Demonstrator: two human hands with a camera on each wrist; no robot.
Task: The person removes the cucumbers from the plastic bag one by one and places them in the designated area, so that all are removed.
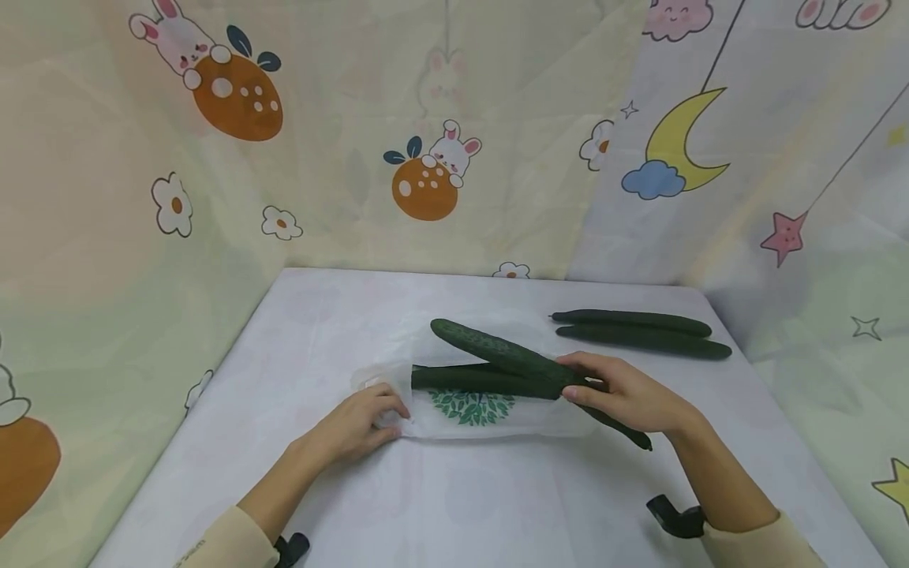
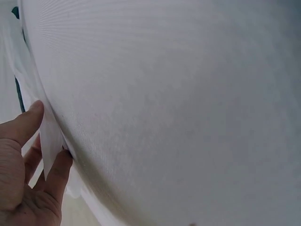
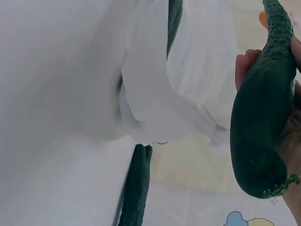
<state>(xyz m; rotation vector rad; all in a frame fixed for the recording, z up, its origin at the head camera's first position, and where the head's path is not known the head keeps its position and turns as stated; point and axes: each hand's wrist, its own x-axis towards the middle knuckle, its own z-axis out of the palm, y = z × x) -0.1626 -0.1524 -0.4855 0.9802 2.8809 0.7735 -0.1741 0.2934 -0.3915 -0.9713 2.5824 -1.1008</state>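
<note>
— Held cucumber (image 1: pixel 514 356): form and pose?
— Long, dark green, bumpy toward the far end, smoother toward the stem; slanted across the lower cucumber (image 1: pixel 461 381), stem end to the near right.
— And the lower one?
— Also dark green, lengthwise along the bag (image 1: pixel 540 422); left end hidden at a straight edge.
— Bag?
— White, translucent, green leaf print upward.

left fingers (image 1: pixel 386 400) bent, pinching | right fingers (image 1: pixel 588 362) curled, gripping | forearms (image 1: pixel 286 483) angled inward
</note>
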